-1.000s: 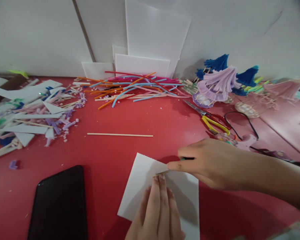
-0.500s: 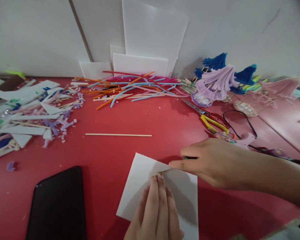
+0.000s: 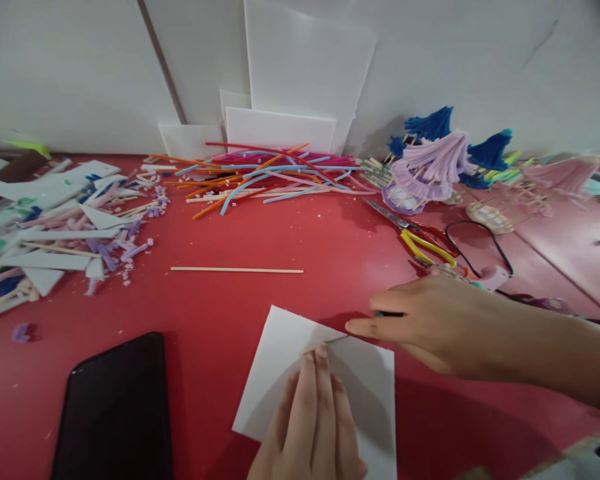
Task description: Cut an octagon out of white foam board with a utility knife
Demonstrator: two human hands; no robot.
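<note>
A white foam board (image 3: pixel 265 373) lies at an angle on the red table. With fingertips together, my left hand (image 3: pixel 315 420) presses a short piece of wooden stick (image 3: pixel 310 348) onto the board. My right hand (image 3: pixel 420 327) is closed around the dark handle of a knife (image 3: pixel 338 339), index finger stretched along the top. Its thin blade points left, its tip close to the stick piece and my left fingertips. Whether the blade touches the stick I cannot tell. Most of the handle is hidden in the palm. A longer wooden stick (image 3: pixel 237 270) lies flat beyond the board.
A black phone (image 3: pixel 117 407) lies at the left front. Foam scraps (image 3: pixel 55 260) pile up behind it. Coloured pipe cleaners (image 3: pixel 260 175) lie along the wall. Pliers (image 3: pixel 425 248) and small umbrella-like crafts (image 3: pixel 435 163) stand at the right, beside a black loop (image 3: pixel 483 233).
My right hand has drawn slightly right with the knife, so the blade sits farther from my left fingertips. My left hand and the board have hardly moved.
</note>
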